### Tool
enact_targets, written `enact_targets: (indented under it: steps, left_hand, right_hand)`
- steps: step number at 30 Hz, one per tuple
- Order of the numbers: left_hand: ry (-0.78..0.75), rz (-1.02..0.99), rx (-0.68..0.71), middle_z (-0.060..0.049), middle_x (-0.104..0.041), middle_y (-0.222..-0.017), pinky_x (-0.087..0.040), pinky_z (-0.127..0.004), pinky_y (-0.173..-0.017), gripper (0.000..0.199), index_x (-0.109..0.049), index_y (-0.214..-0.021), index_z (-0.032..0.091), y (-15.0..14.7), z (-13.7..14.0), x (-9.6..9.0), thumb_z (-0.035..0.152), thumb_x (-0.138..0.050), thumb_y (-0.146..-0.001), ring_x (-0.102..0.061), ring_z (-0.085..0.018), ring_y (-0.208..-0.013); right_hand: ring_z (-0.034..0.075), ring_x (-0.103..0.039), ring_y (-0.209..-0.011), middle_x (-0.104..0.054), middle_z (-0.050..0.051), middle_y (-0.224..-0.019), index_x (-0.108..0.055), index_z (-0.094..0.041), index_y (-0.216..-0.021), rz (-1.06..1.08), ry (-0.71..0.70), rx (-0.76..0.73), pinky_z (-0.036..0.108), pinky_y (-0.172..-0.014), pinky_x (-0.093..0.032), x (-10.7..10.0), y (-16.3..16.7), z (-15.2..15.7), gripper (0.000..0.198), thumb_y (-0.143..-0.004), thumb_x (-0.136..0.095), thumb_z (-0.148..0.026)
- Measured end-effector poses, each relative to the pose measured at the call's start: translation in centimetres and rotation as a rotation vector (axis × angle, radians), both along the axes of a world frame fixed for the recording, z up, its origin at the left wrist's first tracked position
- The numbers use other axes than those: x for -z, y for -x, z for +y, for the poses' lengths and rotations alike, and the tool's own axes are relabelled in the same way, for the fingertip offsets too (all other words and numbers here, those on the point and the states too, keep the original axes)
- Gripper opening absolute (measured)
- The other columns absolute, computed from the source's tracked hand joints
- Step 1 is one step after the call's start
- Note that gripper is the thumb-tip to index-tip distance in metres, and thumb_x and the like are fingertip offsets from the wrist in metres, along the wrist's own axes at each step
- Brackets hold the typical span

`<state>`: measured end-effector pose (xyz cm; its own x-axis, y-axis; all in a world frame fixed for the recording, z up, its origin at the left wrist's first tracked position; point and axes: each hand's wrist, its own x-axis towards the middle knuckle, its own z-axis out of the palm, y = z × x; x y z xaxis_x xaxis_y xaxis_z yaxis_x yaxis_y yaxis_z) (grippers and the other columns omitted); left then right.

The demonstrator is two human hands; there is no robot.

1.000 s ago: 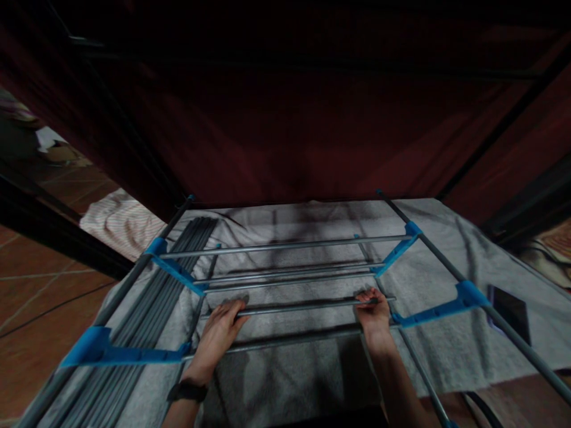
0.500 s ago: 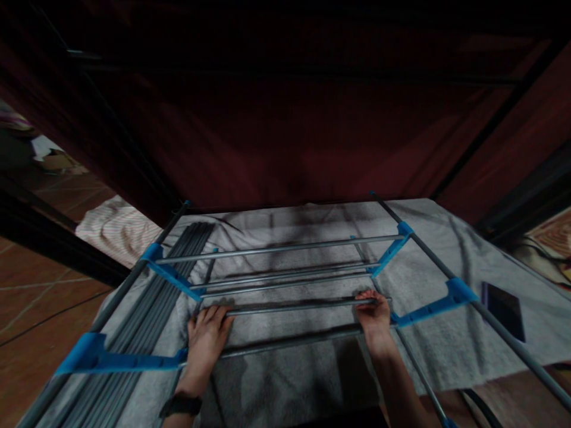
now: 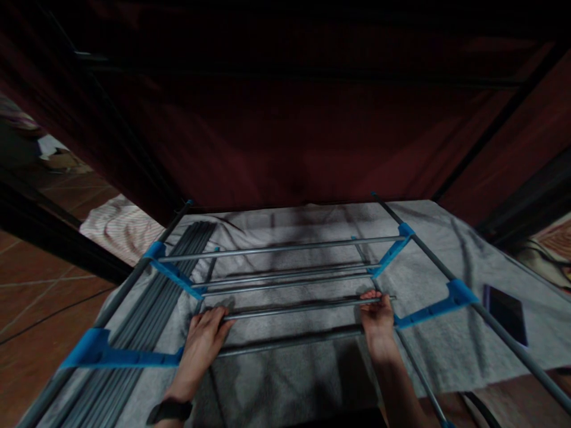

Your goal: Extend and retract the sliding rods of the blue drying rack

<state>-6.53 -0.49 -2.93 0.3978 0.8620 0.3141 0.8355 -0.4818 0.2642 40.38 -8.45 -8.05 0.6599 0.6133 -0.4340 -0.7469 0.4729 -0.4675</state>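
And there's the grey tube [image 3: 294, 310], spanning your two hands between the sides of the blue-jointed rack [image 3: 435, 311]! Your left hand [image 3: 205, 337] has its fingers wrapped over one end, your right hand [image 3: 378, 321] grips near the other, palm up (that tube bundle [image 3: 154, 306] lies left, on the pale cloth [image 3: 446, 351]).

Dark flat device [image 3: 506, 315]: on grey blanket [image 3: 446, 351], right side
Striped cloth [image 3: 120, 229]: left of blanket
Red panel [image 3: 303, 137]: beyond blanket
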Motion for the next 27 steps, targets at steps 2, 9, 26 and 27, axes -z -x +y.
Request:
enact_targets:
  steps: [2,9,26,27]
  left_hand:
    - [0.008,0.007,-0.007,-0.003,-0.073,-0.1,-0.045,-0.04,-0.088,0.023,-0.061,-0.102,0.025,0.1,-0.3,-0.3,0.043,-0.048,-0.098,-0.068,-0.024,-0.096]
    - [-0.015,0.103,0.055,-0.002,-0.072,-0.093,-0.044,-0.041,-0.086,0.023,-0.064,-0.097,0.025,-1.0,-0.9,-1.1,0.038,-0.046,-0.099,-0.066,-0.024,-0.091]
    - [0.01,0.09,0.136,-0.004,-0.072,-0.096,-0.048,-0.041,-0.089,0.034,-0.067,-0.1,0.023,-3.1,-1.8,-1.3,0.046,-0.042,-0.103,-0.066,-0.024,-0.094]
    - [0.013,0.085,0.136,-0.004,-0.072,-0.097,-0.049,-0.041,-0.089,0.034,-0.067,-0.102,0.023,-3.1,-1.8,-1.2,0.046,-0.043,-0.102,-0.067,-0.024,-0.095]
  right_hand:
    - [0.009,-0.063,-0.056,-0.061,-0.005,-0.062,-0.054,-0.02,-0.07,0.022,0.011,0.009,0.021,-0.056,-0.056,0.2,-0.1,0.1,0.029,-0.084,-0.073,-0.038]
    - [0.009,-0.058,-0.054,-0.059,-0.007,-0.063,-0.054,-0.02,-0.074,-0.046,0.044,-0.075,0.019,-0.048,-0.049,0.9,0.2,-0.1,0.038,-0.07,-0.084,-0.043]
    - [0.015,-0.061,-0.053,-0.061,-0.001,-0.063,-0.057,-0.021,-0.076,0.038,0.117,-0.032,0.027,-0.044,-0.049,-0.6,-1.8,-1.2,0.013,-0.068,-0.06,-0.031]
    - [0.014,-0.059,-0.051,-0.06,-0.002,-0.061,-0.056,-0.021,-0.075,0.042,0.11,-0.03,0.027,-0.044,-0.049,-0.6,-1.8,-1.2,0.012,-0.067,-0.06,-0.03]
